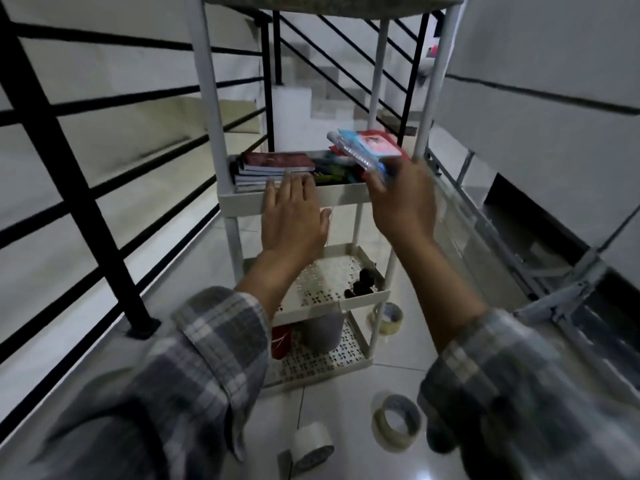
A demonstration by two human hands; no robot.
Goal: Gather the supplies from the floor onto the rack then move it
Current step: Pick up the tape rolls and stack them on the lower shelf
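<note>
While both hands reach toward it, a white tiered rack stands on a pale tiled floor beside a black railing.

Rack: four tiers in view, on white posts; the top tier is cut off at the upper edge of the frame.
Second tier: a stack of notebooks lies at its left end, a red cover on top; darker packets, too blurred to name, fill the middle.
Right hand: fingers closed around a bundle of packaged supplies, red, blue and clear, held over the right end of the second tier.
Left hand: flat and spread, fingers apart, gripping nothing, its fingertips at the front lip of the second tier, just before the notebooks.
Third tier: perforated tray, with small dark objects clustered at its right front corner.
Bottom tier: a grey cylindrical container near the middle, a red item just left of it.
Floor, right of rack: one roll of tape touching or just beside the rack's right front post.
Floor, in front of rack: a clear-and-blue tape roll near the right sleeve; a white tape roll nearer the bottom edge of the frame, apart from it.
Sleeves: grey and white plaid on both arms.
Surroundings: black horizontal railing to the left, stairs behind, a white wall and metal frame to the right.
</note>
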